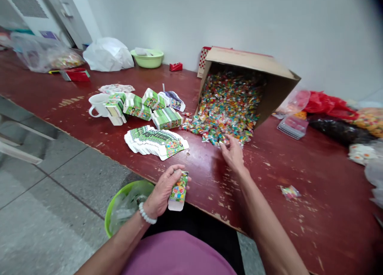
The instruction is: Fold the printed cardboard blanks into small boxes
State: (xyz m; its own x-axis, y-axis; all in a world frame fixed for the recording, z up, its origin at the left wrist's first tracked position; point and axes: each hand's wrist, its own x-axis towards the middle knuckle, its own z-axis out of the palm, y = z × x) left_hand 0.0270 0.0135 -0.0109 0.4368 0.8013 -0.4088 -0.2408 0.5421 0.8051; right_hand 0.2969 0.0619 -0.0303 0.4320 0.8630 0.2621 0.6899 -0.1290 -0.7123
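Note:
My left hand point(163, 189) is closed around a small green printed carton point(178, 189), held over the table's front edge with its white end flap toward me. My right hand point(232, 152) reaches to the front of a heap of small wrapped candies point(223, 125), its fingertips touching the pile; whether a candy is pinched there is hard to make out. The candies spill from a large cardboard box point(277, 83) lying on its side. A fanned stack of flat green cartons point(149, 141) lies left of the pile, with bundles of cartons point(137, 106) behind it.
A white mug point(98, 105) stands beside the bundles. Along the wall are a white plastic bag point(108, 55), a green basin point(149, 59) and a red tape dispenser point(176, 67). Red bags point(329, 105) lie at right, a small packet point(290, 192) nearer. A lined green bin point(109, 215) stands below the edge.

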